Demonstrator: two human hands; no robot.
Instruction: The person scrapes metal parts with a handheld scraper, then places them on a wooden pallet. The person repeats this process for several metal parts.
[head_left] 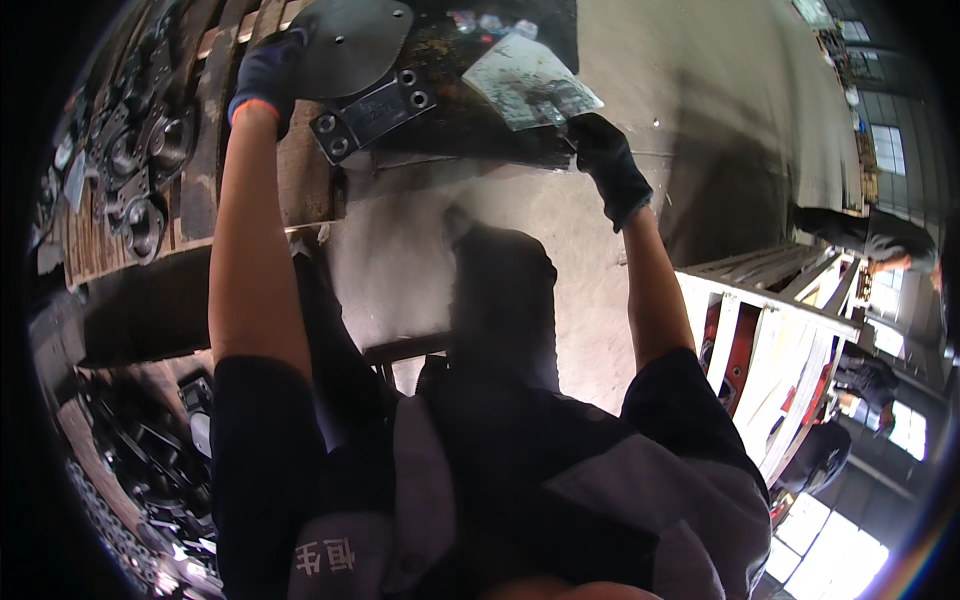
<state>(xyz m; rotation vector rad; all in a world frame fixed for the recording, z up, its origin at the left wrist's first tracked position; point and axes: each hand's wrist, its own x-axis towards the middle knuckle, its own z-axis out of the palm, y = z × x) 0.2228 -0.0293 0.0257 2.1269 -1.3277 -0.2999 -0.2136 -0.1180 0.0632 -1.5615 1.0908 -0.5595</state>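
Observation:
My left hand, in a dark blue glove with an orange cuff, grips the left edge of a flat, rounded grey metal plate. The plate has small holes and fine teeth along its right edge; the frame's top cuts it off. Just below it, partly overlapped, lies a dark rectangular metal block with round holes at its ends. My right hand, in a dark glove, is closed at the near right corner of the black tabletop, beside a stained sheet of paper. Whatever its fingers hold is hidden.
Left, a wooden pallet bears several metal castings. More dark metal parts lie lower left. A white slatted wooden crate with red contents stands right. Other people are at the far right. Small items lie beyond the paper.

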